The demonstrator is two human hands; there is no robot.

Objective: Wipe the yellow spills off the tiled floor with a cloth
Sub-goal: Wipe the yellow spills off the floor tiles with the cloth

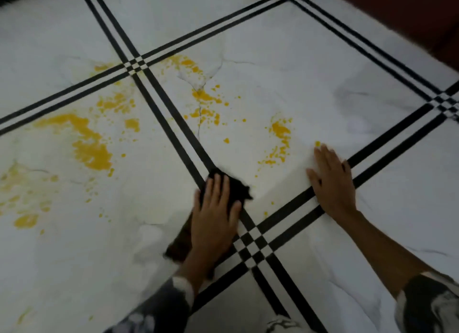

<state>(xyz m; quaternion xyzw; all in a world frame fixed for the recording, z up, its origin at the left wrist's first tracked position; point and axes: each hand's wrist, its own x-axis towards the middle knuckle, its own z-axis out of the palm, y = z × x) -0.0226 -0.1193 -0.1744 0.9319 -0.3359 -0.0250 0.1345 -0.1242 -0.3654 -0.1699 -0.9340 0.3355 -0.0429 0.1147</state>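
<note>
Left hand (216,221) fingers flat on dark cloth (233,188); right hand (332,183) fingers spread, empty, near yellow spills (280,131).

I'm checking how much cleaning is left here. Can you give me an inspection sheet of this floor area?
Surface: white marble-look tiled floor with paired black border lines; cracks run through the middle tile.
Job's things: dark cloth flat on the floor, partly under the left hand; yellow spills unwiped, the largest left of the cloth, smaller splashes ahead of the right hand.
Clutter: nothing seen.
Grips: left hand pressed palm-down on the cloth, fingers spread; right hand flat on bare tile, holding nothing.
Cables: nothing seen.
Surroundings: dark reddish-brown surface at the top right; patterned sleeves at the bottom edge.
</note>
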